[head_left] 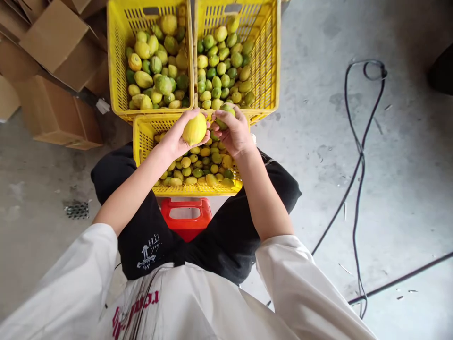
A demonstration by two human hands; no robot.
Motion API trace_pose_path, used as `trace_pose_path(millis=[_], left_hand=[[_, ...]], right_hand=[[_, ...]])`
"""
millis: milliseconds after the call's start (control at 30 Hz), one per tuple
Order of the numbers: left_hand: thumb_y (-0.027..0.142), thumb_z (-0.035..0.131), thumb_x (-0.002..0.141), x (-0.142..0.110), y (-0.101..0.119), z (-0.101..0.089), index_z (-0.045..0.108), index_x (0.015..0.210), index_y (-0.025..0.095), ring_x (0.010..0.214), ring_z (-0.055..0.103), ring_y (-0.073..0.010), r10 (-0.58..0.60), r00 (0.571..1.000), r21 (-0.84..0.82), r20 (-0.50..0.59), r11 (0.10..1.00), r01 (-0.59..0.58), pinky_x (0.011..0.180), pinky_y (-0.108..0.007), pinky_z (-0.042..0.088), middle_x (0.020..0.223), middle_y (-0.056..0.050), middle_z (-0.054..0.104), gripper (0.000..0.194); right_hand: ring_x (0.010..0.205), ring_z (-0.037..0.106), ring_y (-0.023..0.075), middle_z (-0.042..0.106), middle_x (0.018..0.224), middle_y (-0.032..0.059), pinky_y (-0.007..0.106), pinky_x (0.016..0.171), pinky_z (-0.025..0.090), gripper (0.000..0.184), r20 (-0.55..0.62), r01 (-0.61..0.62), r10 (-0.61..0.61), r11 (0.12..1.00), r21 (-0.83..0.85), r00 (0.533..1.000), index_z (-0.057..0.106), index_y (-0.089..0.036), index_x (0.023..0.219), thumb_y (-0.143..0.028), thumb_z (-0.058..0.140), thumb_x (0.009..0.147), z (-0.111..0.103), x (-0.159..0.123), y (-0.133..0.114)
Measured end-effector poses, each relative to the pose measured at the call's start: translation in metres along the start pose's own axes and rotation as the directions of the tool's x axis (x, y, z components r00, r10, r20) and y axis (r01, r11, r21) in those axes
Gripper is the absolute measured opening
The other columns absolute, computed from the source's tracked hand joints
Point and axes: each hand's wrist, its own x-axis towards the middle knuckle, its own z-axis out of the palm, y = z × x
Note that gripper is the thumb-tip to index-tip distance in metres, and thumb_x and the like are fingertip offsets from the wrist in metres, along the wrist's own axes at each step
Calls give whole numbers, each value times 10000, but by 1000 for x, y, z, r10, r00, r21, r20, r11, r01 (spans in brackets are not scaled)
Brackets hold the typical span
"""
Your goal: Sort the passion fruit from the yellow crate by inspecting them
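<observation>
A large yellow lemon rests in my left hand, its fingers curled around the underside. My right hand grips a smaller green lemon between thumb and fingers. Both hands are close together above the near yellow crate, which holds many small yellow and green lemons. Just beyond stand two more yellow crates. Larger, mixed yellow and green lemons fill the left crate; smaller, mostly green ones lie in the right crate.
Cardboard boxes are piled at the left. A red plastic piece with a handle opening sits between my knees. Black cable loops over the concrete floor at the right, and a dark object stands at the far right edge.
</observation>
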Motion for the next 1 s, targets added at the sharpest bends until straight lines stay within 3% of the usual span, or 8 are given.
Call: trace_pose_path(millis=[167,300,500,600,700,767,867,1000], left_hand=[[541,521,1120,-1,2,0,713,1131,197,1138,826,-304,74,997,-56,31,996,-72,874,-377,694,912,-73,779,394],[482,528,1103,-10,18,-3,711,1231,199,1214,817,-334,82,996,-138,37,988,-76,893,-375,713,1032,-118,825,361],[503,687,1065,-14,27,-2,682,1312,264,1096,838,-271,96,995,-167,0,981,-95,726,-242,676,997,-83,804,344],[439,640,1100,-10,19,-2,663,1344,226,1075,849,-253,63,998,-124,-23,990,-66,707,-218,656,1022,-73,789,325],[377,574,1129,-9,13,2,657,1350,194,1088,847,-241,19,1000,-80,-2,997,-19,725,-220,654,1094,-87,800,299],[368,522,1148,-10,13,5,661,1338,187,1134,838,-249,20,1000,-74,19,997,-19,755,-235,661,1120,-93,803,297],[444,405,1175,-16,18,10,678,1262,165,1247,802,-303,75,997,-115,37,991,-70,797,-276,677,1058,-104,783,400],[415,188,1183,-22,29,10,662,1166,124,1413,724,-329,141,983,-220,119,969,-112,891,-281,678,1038,-101,748,556]], right_hand=[[994,748,257,723,966,14,363,749,649,503,98,-73,72,997,9,993,655,-308,1031,-708,861,806,5,-6,-5],[1176,737,301,758,1062,31,430,828,665,498,96,-74,69,996,49,993,604,-321,992,-742,805,817,6,-10,-15],[925,670,231,661,942,4,335,698,613,434,70,-42,34,993,113,997,547,-336,913,-493,885,689,-4,-12,-20],[667,496,153,599,808,-41,248,488,433,405,112,-28,10,987,156,994,550,-323,863,-396,881,641,-3,-9,-17],[579,359,126,557,728,-54,245,415,292,416,148,-57,39,991,121,988,537,-299,805,-385,922,674,2,-8,-12],[602,412,143,584,753,-39,264,438,353,395,187,-98,82,992,80,979,554,-300,818,-414,928,760,4,-8,-11],[727,562,168,664,846,-8,262,560,508,314,230,-134,89,973,186,969,621,-295,899,-498,849,825,3,-7,-14],[1080,673,227,786,1153,12,312,827,618,411,249,-132,47,932,337,967,675,-322,1108,-462,799,742,-3,-5,-22]])
